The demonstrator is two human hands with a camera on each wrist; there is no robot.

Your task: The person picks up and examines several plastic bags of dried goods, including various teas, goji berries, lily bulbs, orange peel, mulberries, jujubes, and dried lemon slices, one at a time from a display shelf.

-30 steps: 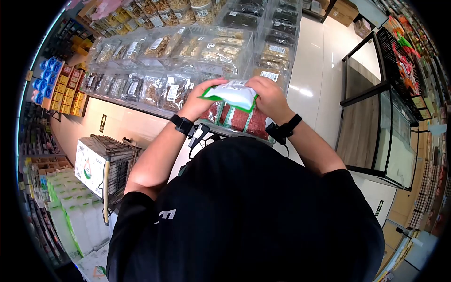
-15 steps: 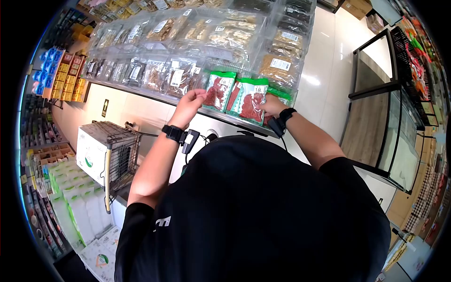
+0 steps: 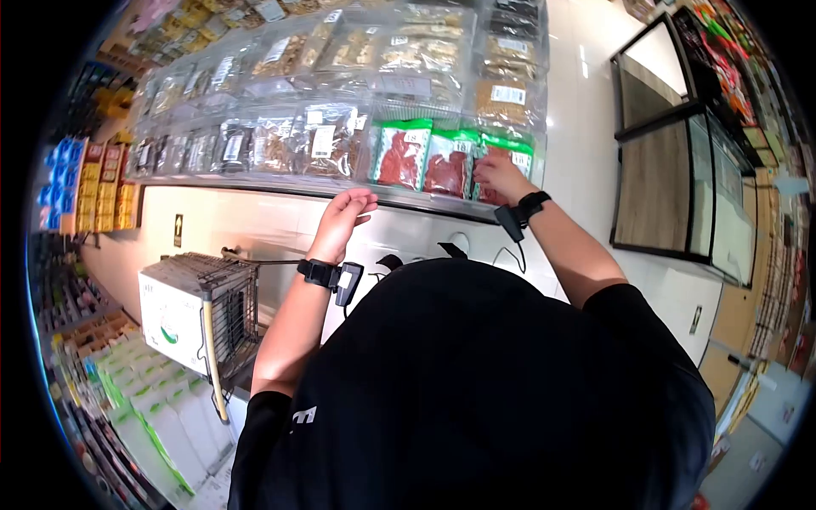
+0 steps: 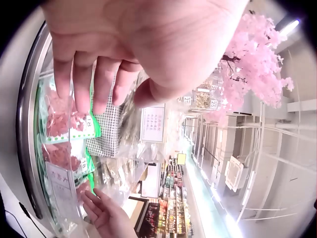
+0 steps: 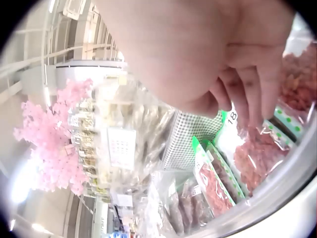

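Note:
Three green-topped bags of red dried food lie side by side at the shelf's front edge: a left bag (image 3: 399,158), a middle bag (image 3: 449,167) and a right bag (image 3: 508,151). My right hand (image 3: 503,177) rests on the right bag with fingers extended; in the right wrist view its fingertips touch a bag (image 5: 260,156). My left hand (image 3: 342,219) hangs in front of the shelf edge, fingers loosely bent, holding nothing. The left wrist view shows the left hand (image 4: 133,44) near the bags (image 4: 64,116), with a gap I cannot judge.
Clear bins of packaged dried goods (image 3: 327,140) stretch left and behind. A shopping cart (image 3: 229,297) with a white box (image 3: 170,319) stands at the left. To the right is a black-framed glass case (image 3: 659,183). Pink blossoms (image 4: 252,59) hang above the display.
The bag that both hands held a second ago is down among the others. My left hand has drawn back from the bags; my right hand has moved slightly onto the rightmost bag.

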